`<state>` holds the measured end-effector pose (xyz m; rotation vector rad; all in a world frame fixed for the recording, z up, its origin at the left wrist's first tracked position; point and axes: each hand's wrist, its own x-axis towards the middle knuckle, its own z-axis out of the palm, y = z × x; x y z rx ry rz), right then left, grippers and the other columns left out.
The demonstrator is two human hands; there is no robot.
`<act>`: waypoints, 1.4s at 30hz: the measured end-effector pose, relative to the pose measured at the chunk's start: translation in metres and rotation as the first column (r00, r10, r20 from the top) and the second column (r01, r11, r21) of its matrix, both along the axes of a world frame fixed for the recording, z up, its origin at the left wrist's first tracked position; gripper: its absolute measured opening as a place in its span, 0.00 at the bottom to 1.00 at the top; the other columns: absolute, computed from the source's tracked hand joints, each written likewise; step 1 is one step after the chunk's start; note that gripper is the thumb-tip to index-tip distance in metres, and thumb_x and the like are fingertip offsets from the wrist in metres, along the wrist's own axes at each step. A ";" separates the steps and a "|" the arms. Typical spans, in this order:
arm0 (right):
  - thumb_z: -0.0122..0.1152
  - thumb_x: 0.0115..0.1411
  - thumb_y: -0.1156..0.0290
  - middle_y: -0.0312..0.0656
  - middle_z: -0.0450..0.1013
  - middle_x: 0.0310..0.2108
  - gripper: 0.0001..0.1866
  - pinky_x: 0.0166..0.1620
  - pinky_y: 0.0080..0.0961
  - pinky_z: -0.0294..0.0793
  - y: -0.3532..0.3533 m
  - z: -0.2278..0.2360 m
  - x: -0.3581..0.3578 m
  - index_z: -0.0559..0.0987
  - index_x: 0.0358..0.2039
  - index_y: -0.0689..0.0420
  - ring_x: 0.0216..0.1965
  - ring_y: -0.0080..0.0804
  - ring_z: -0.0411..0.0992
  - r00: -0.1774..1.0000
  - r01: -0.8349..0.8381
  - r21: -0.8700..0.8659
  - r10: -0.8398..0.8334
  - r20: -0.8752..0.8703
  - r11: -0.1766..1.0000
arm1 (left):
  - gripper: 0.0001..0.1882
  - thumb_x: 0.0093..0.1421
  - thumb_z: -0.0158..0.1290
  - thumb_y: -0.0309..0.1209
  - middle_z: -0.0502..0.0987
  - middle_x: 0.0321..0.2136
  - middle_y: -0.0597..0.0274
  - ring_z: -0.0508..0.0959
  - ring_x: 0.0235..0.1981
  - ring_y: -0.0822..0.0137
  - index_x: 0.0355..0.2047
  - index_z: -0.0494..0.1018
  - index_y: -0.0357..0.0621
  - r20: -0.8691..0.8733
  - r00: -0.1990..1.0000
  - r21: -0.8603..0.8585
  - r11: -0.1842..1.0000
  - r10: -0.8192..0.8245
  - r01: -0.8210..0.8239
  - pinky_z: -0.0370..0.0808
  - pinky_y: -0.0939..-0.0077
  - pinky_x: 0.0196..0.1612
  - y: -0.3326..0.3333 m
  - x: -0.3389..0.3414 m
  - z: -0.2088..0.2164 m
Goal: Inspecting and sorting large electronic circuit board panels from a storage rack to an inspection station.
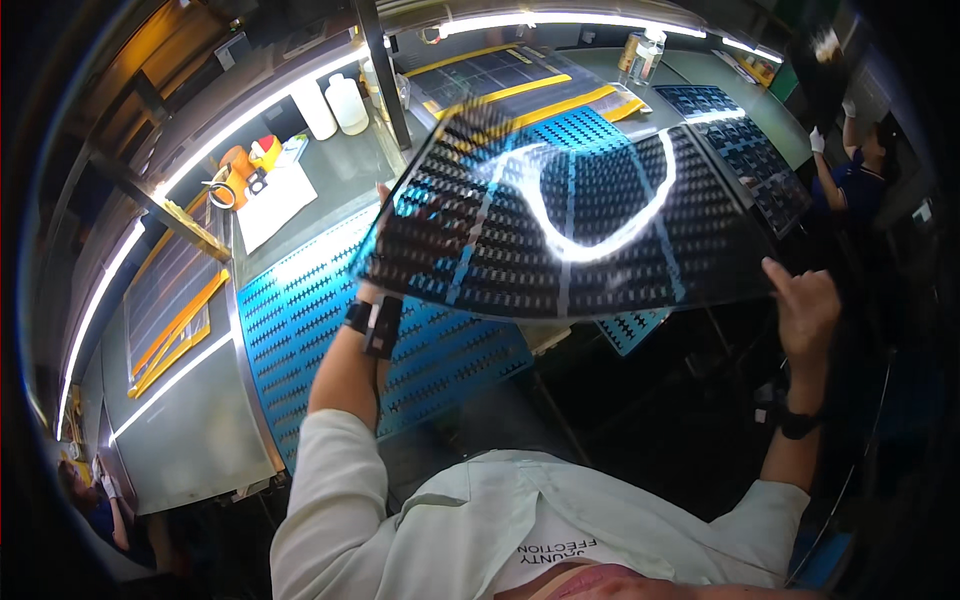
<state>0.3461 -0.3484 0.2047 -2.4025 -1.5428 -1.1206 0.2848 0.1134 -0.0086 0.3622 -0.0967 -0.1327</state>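
I hold up a large, thin, glossy dark sheet (620,215) with rows of small black shapes and pale stripes across it. It is tilted, and a bright curved light reflection lies over it. My left hand (373,292) grips the sheet's left side, mostly hidden by it, with a fingertip showing past the edge. At the right corner my right hand (808,303) pinches the edge, fingers bent. Below the sheet, a blue panel (300,330) with rows of dark shapes lies on the bench.
Orange tape rolls (238,162) and white paper (275,205) are at the left on the grey bench (190,440). White bottles (347,105) stand behind. Yellow-edged screens (180,330) lie left and far. Dark patterned panels (745,150) sit at the right, near a gloved co-worker (850,185).
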 end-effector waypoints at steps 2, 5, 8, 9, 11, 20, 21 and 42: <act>0.58 0.47 0.79 0.41 0.68 0.19 0.14 0.30 0.29 0.65 -0.007 -0.027 0.004 0.78 0.37 0.61 0.22 0.35 0.67 0.985 -0.006 0.046 0.014 -0.172 0.999 | 0.42 0.52 0.41 0.64 0.68 0.48 0.44 0.70 0.48 0.45 0.49 0.64 0.36 -0.096 0.994 0.134 0.988 -0.061 0.074 0.64 0.48 0.52 0.021 -0.004 0.010; 0.59 0.49 0.78 0.49 0.75 0.36 0.13 0.41 0.28 0.72 -0.006 -0.063 0.011 0.77 0.38 0.63 0.39 0.43 0.74 0.880 -0.017 0.189 0.104 -0.462 0.982 | 0.18 0.58 0.48 0.41 0.75 0.34 0.56 0.77 0.36 0.59 0.40 0.69 0.38 -0.412 0.911 0.553 0.801 0.023 0.229 0.76 0.66 0.38 0.011 -0.004 0.007; 0.60 0.51 0.75 0.48 0.75 0.35 0.14 0.38 0.27 0.72 0.001 -0.083 0.006 0.76 0.39 0.64 0.35 0.40 0.74 0.800 0.036 0.219 0.103 -0.591 0.975 | 0.12 0.54 0.55 0.28 0.75 0.32 0.61 0.77 0.30 0.63 0.38 0.69 0.38 -0.532 0.841 0.653 0.678 0.093 0.338 0.77 0.68 0.33 -0.009 -0.011 -0.012; 0.60 0.54 0.73 0.47 0.75 0.35 0.14 0.35 0.22 0.72 0.003 -0.086 0.003 0.76 0.41 0.64 0.31 0.33 0.74 0.763 0.053 0.266 0.133 -0.633 0.963 | 0.12 0.54 0.55 0.28 0.75 0.31 0.61 0.77 0.29 0.64 0.37 0.70 0.39 -0.538 0.819 0.737 0.585 0.201 0.340 0.77 0.70 0.32 -0.013 -0.015 -0.018; 0.55 0.57 0.75 0.43 0.76 0.35 0.12 0.31 0.16 0.70 0.007 -0.090 -0.005 0.76 0.42 0.63 0.27 0.21 0.71 0.733 0.182 0.287 0.065 -0.677 0.940 | 0.12 0.53 0.56 0.28 0.76 0.28 0.60 0.77 0.26 0.66 0.38 0.70 0.39 -0.511 0.827 0.795 0.495 0.236 0.350 0.77 0.75 0.30 -0.013 -0.030 -0.023; 0.57 0.55 0.74 0.31 0.70 0.20 0.07 0.20 0.09 0.61 0.046 -0.164 -0.052 0.76 0.35 0.61 0.18 0.13 0.66 -0.094 0.619 0.233 0.366 -0.926 0.750 | 0.24 0.50 0.57 0.32 0.74 0.34 0.61 0.76 0.36 0.68 0.47 0.66 0.39 -0.464 0.764 0.878 0.343 0.448 0.333 0.75 0.73 0.38 0.079 -0.278 0.072; 0.57 0.55 0.74 0.33 0.71 0.19 0.06 0.22 0.10 0.63 0.057 -0.180 -0.060 0.77 0.32 0.62 0.18 0.14 0.67 -0.183 0.582 0.187 0.352 -0.918 0.791 | 0.29 0.50 0.57 0.31 0.73 0.40 0.57 0.76 0.38 0.67 0.51 0.62 0.39 -0.463 0.760 0.868 0.406 0.457 0.285 0.75 0.70 0.41 0.088 -0.304 0.070; 0.61 0.50 0.74 0.36 0.67 0.18 0.08 0.28 0.19 0.64 0.154 -0.267 -0.094 0.71 0.21 0.61 0.21 0.21 0.63 0.039 0.412 0.184 0.184 -0.982 0.892 | 0.13 0.58 0.52 0.33 0.77 0.39 0.64 0.74 0.38 0.77 0.42 0.74 0.40 0.101 0.433 0.990 -0.047 0.896 -0.135 0.69 0.84 0.42 0.214 -0.312 0.014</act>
